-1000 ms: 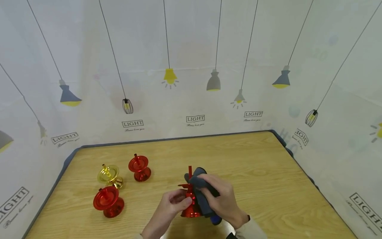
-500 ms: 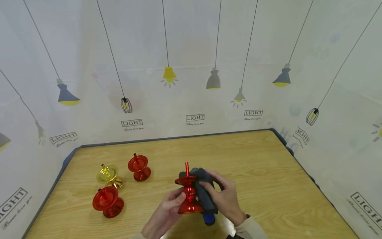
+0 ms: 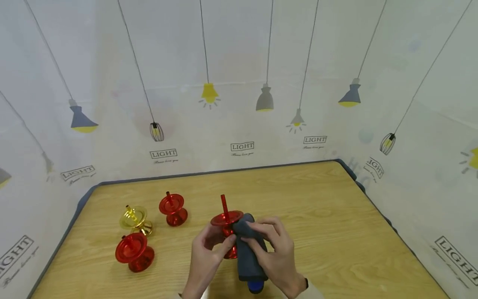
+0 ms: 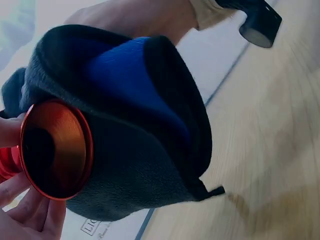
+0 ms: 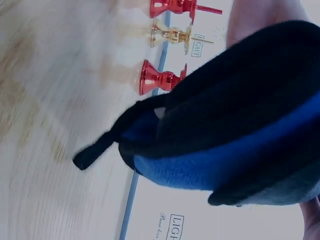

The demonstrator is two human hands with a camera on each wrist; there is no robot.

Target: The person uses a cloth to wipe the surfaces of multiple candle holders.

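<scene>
Near the front middle of the table, my left hand grips a shiny red candle holder by its stem, its thin tube pointing up and leaning slightly left. My right hand pinches a folded dark grey cloth and holds it against the candle holder's right side. In the left wrist view the hollow base of the candle holder faces the camera, with the cloth touching it. The right wrist view shows the cloth's blue inner side; the cloth covers most of the held candle holder there.
At the left of the wooden table stand a gold candle holder, a red one in front of it and another red one to its right. A wall sheet printed with lamps surrounds the table.
Both hands have shifted slightly left with the red candle holder, which now tilts left. The cloth has moved along its right side. The standing candle holders stay in place.
</scene>
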